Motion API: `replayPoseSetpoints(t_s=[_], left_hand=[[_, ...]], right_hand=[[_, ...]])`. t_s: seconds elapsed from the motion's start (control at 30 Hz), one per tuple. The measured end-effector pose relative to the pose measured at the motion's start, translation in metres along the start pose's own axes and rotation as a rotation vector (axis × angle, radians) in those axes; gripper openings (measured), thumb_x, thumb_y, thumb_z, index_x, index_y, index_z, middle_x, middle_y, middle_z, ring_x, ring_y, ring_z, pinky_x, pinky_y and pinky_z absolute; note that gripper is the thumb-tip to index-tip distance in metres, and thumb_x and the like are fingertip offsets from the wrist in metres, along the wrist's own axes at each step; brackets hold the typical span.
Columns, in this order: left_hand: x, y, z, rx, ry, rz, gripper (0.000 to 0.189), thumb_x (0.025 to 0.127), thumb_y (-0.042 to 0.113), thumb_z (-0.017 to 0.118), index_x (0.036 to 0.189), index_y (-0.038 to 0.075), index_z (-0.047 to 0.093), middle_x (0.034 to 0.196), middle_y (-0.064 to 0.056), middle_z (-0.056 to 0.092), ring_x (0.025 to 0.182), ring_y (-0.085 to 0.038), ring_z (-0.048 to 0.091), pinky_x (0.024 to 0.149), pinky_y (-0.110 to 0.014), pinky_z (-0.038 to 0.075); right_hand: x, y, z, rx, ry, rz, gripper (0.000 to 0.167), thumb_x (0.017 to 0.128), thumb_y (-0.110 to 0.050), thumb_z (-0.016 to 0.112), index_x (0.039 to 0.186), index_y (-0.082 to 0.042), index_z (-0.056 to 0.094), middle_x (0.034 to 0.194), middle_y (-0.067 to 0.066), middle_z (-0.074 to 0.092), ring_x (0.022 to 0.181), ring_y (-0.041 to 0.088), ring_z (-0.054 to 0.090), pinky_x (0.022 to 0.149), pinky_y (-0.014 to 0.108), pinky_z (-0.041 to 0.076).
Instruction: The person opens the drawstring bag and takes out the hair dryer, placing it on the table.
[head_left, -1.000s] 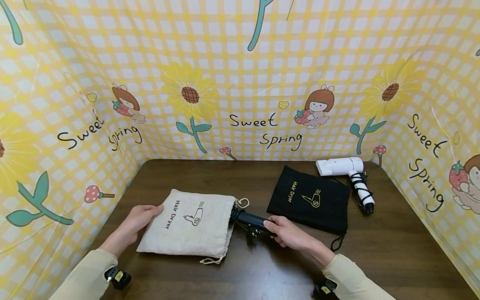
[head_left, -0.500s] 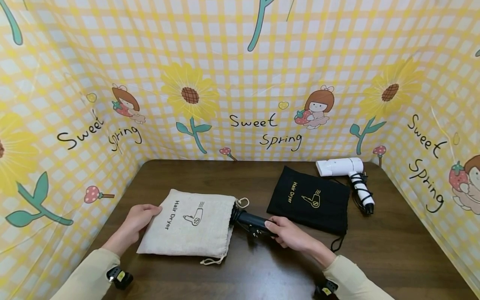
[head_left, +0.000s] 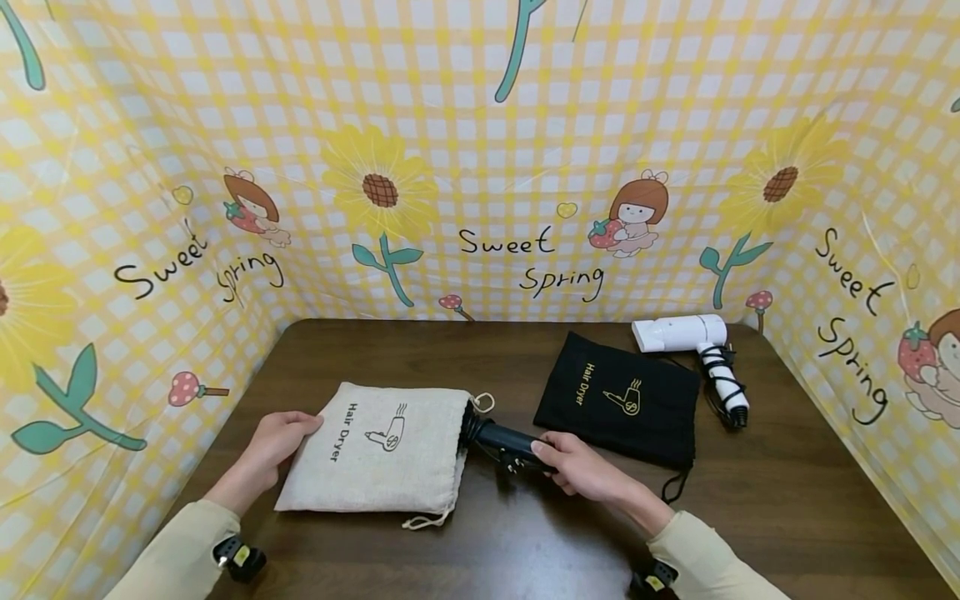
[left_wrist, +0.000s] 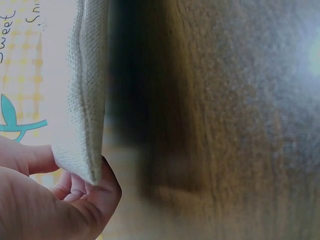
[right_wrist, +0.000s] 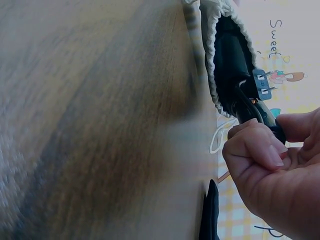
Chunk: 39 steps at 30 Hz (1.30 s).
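Note:
A cream cloth drawstring bag printed "Hair Dryer" hangs level over the table, its mouth facing right. My left hand pinches its left edge between thumb and curled fingers, also seen in the left wrist view. From the mouth sticks the handle of a black hair dryer; its head is inside the bag. The end of that handle is gripped by my right hand. In the right wrist view, a two-pin plug and cord lie against the handle, just outside the gathered mouth.
On the brown table, a black drawstring bag lies flat behind my right hand. A white hair dryer with a black cord wound round its handle lies at the back right. Checked cloth walls the back and sides.
The cream bag has sunk very slightly toward me. My right hand has shifted a touch to the right with the hair dryer's handle. Both holds are unchanged.

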<state>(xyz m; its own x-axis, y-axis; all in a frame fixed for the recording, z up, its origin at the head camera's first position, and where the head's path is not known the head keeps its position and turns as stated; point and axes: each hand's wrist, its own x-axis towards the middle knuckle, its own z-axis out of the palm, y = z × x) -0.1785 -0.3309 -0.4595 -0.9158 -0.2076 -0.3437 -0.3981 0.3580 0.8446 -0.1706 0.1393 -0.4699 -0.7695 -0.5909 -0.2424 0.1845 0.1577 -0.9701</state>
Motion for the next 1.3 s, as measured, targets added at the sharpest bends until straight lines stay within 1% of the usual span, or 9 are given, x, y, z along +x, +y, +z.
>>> replayPoseSetpoints(t_s=[0.17, 0.47, 0.73, 1.3], left_hand=[[0.0003, -0.0015, 0.0002, 0.004, 0.004, -0.005, 0.036, 0.108, 0.022, 0.06, 0.122, -0.011, 0.062, 0.081, -0.001, 0.068, 0.07, -0.015, 0.064, 0.061, -0.034, 0.052], [-0.0004, -0.0024, -0.0002, 0.005, 0.006, 0.006, 0.034, 0.108, 0.021, 0.06, 0.119, -0.01, 0.063, 0.081, -0.001, 0.068, 0.069, -0.016, 0.063, 0.06, -0.034, 0.051], [-0.0016, -0.0027, 0.0003, 0.009, 0.012, -0.001, 0.036, 0.108, 0.021, 0.059, 0.123, -0.012, 0.062, 0.083, -0.001, 0.068, 0.071, -0.016, 0.064, 0.061, -0.034, 0.052], [-0.0001, -0.0038, 0.0002, 0.005, 0.015, -0.014, 0.035, 0.108, 0.021, 0.059, 0.121, -0.011, 0.062, 0.085, -0.002, 0.068, 0.073, -0.015, 0.063, 0.063, -0.033, 0.052]], right_hand=[[-0.0002, 0.0006, -0.0008, -0.005, 0.006, -0.003, 0.029, 0.115, -0.023, 0.043, 0.11, 0.005, 0.048, 0.075, 0.002, 0.041, 0.055, 0.009, 0.028, 0.05, 0.023, 0.025], [-0.001, 0.0013, -0.0017, -0.002, 0.007, -0.004, 0.028, 0.115, -0.022, 0.043, 0.111, 0.005, 0.049, 0.076, 0.002, 0.041, 0.055, 0.01, 0.028, 0.05, 0.023, 0.025], [-0.0019, 0.0005, -0.0019, -0.017, 0.007, -0.012, 0.029, 0.115, -0.023, 0.043, 0.112, 0.006, 0.049, 0.077, 0.002, 0.042, 0.055, 0.01, 0.028, 0.05, 0.023, 0.026], [-0.0019, 0.002, -0.0032, -0.012, 0.017, -0.013, 0.032, 0.116, -0.024, 0.042, 0.113, 0.007, 0.049, 0.078, 0.003, 0.043, 0.055, 0.011, 0.028, 0.05, 0.023, 0.026]])
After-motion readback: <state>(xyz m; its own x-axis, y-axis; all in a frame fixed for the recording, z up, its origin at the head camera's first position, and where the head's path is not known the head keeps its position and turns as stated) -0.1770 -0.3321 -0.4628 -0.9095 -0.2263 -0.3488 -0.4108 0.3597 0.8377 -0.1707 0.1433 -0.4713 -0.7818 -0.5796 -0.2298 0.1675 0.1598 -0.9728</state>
